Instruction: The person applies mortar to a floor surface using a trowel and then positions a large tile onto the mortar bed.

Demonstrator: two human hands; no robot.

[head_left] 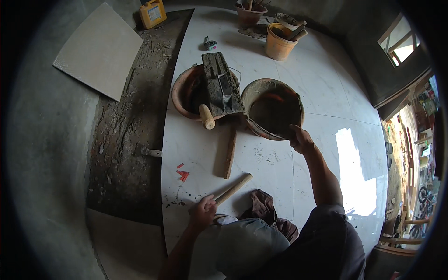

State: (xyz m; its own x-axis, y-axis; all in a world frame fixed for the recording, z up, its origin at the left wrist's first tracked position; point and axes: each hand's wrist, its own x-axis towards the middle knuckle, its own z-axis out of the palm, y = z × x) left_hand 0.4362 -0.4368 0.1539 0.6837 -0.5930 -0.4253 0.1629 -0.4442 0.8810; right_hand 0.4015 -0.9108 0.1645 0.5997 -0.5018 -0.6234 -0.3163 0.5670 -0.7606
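My right hand (302,139) grips the near right rim of a round mortar bucket (268,85), which has dark residue inside. My left hand (202,213) is closed around the lower end of a round wooden handle (234,188) low in front of me; whatever is fixed to that end is hidden. Left of the bucket stands a reddish-brown basin (180,95). A mortar-caked plastering float (215,65) lies across its top, and a thick wooden handle (206,116) sticks out at the near side. A narrow wooden strip (230,154) rests on the tiles below.
Red plastic bits (183,175) lie on the pale tiled floor (275,186). A trowel (151,152) lies at the edge of the rough mortar strip (126,140). Farther off are a tape measure (210,45), a yellow bucket (279,49), a yellow jerrycan (152,14) and a leaning tile (100,51).
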